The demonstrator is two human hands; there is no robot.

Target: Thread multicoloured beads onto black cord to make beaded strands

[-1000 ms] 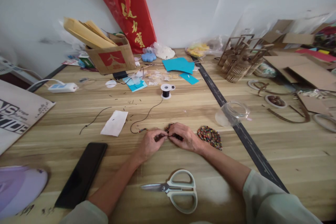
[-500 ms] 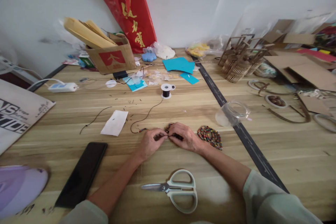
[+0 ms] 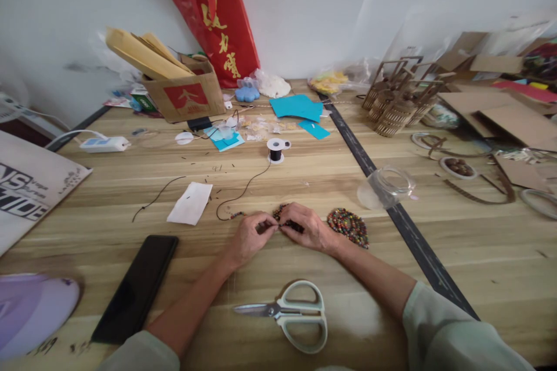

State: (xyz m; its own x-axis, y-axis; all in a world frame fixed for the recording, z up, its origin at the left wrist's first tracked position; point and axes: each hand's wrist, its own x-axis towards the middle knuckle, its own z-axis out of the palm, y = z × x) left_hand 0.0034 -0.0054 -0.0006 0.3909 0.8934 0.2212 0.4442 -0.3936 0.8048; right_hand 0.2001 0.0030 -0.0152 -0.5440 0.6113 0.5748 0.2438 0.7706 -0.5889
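Observation:
My left hand (image 3: 253, 237) is closed in a pinch, thumb against forefinger, at the middle of the table. My right hand (image 3: 310, 227) faces it, also pinching, and the fingertips of both hands nearly meet on a thin dark cord (image 3: 279, 226). Just behind the hands lies a string of multicoloured beads (image 3: 277, 211), partly hidden by the right hand. A few beads (image 3: 237, 215) show left of the left hand. Black cord runs there from a white spool (image 3: 275, 152). Beside my right wrist is a coiled bead strand (image 3: 348, 227).
White-handled scissors (image 3: 300, 316) lie in front of my hands. To the left are a black phone (image 3: 136, 288) and a white paper piece (image 3: 190, 203). A clear plastic container (image 3: 386, 188) stands right. Behind are blue cards (image 3: 296, 108), a cardboard box (image 3: 187, 97) and small bamboo baskets (image 3: 394, 116).
The pinched fingertips have shifted very slightly, and less of the cord shows between them. Everything else stays where it was.

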